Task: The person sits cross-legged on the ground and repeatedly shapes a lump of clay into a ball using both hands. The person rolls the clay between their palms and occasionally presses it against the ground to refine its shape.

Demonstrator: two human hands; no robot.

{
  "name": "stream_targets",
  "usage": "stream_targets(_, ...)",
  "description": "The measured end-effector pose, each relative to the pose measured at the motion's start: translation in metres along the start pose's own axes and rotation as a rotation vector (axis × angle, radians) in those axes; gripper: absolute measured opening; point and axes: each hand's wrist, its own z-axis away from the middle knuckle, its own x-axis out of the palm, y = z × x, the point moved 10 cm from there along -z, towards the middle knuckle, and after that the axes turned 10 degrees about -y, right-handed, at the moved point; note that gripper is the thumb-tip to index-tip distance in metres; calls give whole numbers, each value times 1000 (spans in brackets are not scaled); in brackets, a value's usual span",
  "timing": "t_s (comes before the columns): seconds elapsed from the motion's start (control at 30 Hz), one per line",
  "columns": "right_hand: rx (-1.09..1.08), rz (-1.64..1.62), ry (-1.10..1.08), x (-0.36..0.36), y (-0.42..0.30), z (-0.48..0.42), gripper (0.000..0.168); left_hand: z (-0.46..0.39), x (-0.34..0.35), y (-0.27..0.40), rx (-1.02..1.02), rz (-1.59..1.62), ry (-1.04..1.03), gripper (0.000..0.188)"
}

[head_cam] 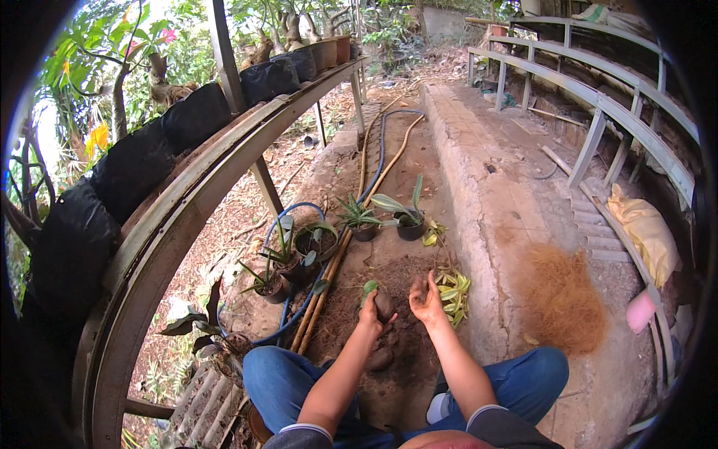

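My left hand (371, 314) grips a rounded brown ball of soil (385, 306), and a green leaf (369, 288) sticks up beside its top. To the right, apart from the ball, my right hand (425, 300) is raised with its fingers spread and dirt on them. Nothing shows in its palm. Beneath both hands lies a heap of dark loose soil (406, 342) on the ground between my knees. Yellow-green variegated leaves (453, 294) lie just right of my right hand.
Potted plants stand ahead: a striped-leaf one (411, 227), a spiky one (364, 227) and several at left. Bamboo poles (325, 280) and a blue hose (291, 322) run along the left. Orange-brown fibre (561, 300) is piled on the raised ledge (493, 219), right. A pink container (640, 310) lies beyond.
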Motion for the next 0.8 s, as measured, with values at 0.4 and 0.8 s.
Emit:
stream_targets(0.4, -33, 483, 374, 32, 11, 8, 31, -2, -13, 10, 19, 33, 3, 50)
stream_targets(0.8, 16, 1043, 549, -5, -22, 11, 38, 5, -2, 7, 6, 62, 26, 51)
